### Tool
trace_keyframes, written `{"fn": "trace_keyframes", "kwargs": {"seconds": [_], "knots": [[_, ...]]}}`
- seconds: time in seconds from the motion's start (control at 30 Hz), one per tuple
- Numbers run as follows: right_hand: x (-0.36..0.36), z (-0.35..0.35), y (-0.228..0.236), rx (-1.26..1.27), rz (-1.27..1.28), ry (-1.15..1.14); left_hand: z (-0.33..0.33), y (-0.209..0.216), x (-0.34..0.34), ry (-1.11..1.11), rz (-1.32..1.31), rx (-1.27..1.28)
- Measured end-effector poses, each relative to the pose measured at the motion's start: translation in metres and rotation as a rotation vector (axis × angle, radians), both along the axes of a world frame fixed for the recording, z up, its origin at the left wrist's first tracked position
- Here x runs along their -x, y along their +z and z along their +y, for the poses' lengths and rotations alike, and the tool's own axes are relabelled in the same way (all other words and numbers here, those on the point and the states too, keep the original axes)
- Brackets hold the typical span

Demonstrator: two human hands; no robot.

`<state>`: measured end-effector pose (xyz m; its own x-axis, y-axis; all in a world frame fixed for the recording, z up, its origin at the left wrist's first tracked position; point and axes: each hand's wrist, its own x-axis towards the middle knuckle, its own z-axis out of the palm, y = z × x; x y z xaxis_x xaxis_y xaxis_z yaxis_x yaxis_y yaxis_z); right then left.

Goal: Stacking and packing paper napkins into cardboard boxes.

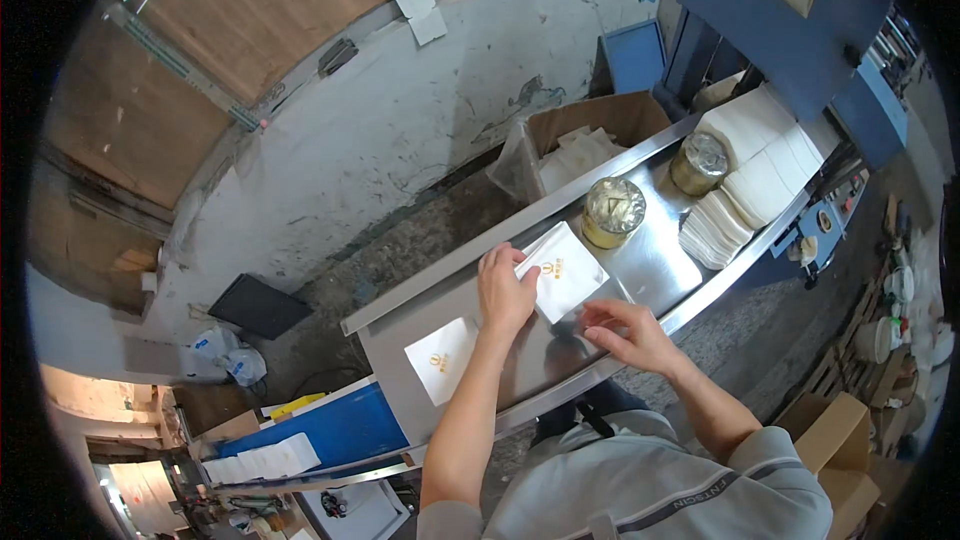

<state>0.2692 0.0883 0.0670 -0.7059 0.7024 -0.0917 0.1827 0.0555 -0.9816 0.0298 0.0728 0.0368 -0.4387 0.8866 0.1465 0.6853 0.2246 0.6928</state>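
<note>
A small stack of white paper napkins (562,275) with a gold printed emblem lies on the metal table, between my two hands. My left hand (505,290) is closed at the stack's left edge, its thumb against the paper and its fingers bent at the upper corner. Just off the lower right edge, my right hand (628,335) is open, with thumb and fingers apart and nothing visible in them. Another white napkin pile (440,360) with the same emblem lies to the left of my left forearm.
Two gold cylinders with shiny tops, a nearer cylinder (613,212) and a farther cylinder (699,163), stand on the metal table (660,265). Many white napkins (765,165) fill its right end. A cardboard box (600,120) stands behind it; a blue belt (345,425) adjoins its left end.
</note>
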Motion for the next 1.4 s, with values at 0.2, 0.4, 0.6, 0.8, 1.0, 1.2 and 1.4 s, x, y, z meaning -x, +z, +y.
{"fn": "trace_keyframes", "kwargs": {"seconds": [0.2,0.4,0.6,0.8,1.0,1.2,1.4], "knots": [[-0.002,0.007,0.012,-0.088,0.073,-0.246,-0.016,0.03,-0.014,-0.049,-0.51,-0.063],[0.016,0.029,0.009,-0.114,0.165,-0.196,-0.058,0.074,-0.028,-0.14,-0.715,-0.104],[0.047,-0.007,0.02,0.253,0.12,0.07,-0.101,0.056,-0.032,0.136,-1.232,-0.276],[0.081,-0.03,0.009,0.407,0.095,0.135,-0.164,0.036,0.015,0.436,-1.064,-0.386],[0.135,-0.049,-0.012,0.648,0.223,0.005,-0.218,-0.014,0.071,0.558,-0.644,-0.085],[0.161,-0.071,-0.075,0.642,0.083,0.026,-0.218,-0.009,0.078,0.553,-1.114,0.054],[0.16,-0.072,-0.064,0.747,0.07,-0.045,-0.216,-0.018,0.088,0.549,-1.282,0.087]]}}
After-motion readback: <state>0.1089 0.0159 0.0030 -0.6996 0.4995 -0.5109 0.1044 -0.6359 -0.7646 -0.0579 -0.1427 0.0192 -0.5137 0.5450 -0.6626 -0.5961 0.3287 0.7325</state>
